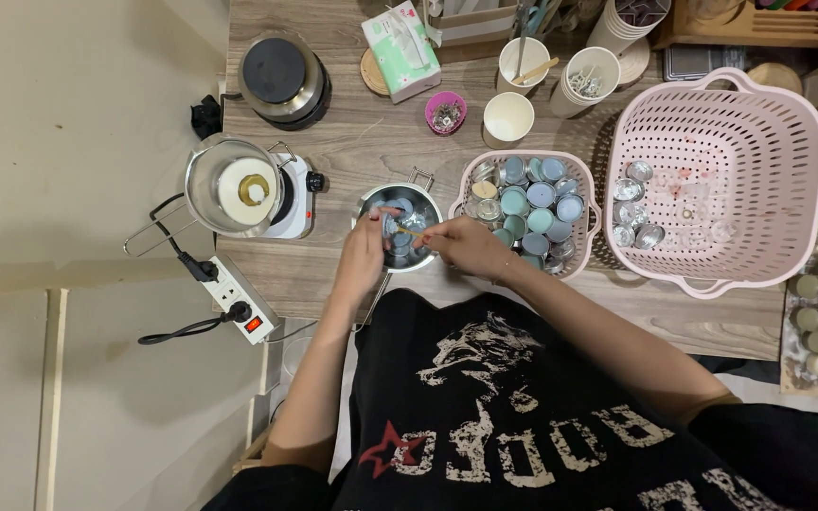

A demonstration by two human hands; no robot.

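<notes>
The left hand [364, 254] has its grip closed on a small blue candle cup [391, 225] and holds it over a little steel pot [400, 227]. The right hand [466, 246] has a narrow grip pinched on a thin stick [411, 232] that points at the cup. The two hands are close together over the pot, which has more blue bits in it and sits near the front edge of the bench [352, 142]. Just to the right of the pot is a small pink basket [584, 203] full of blue and green cups. Farther right is a big pink basket [788, 142] with a few silver cups inside. To the left, a pan [229, 185] sits on a small white hot plate [297, 194], near a power strip [239, 301].
</notes>
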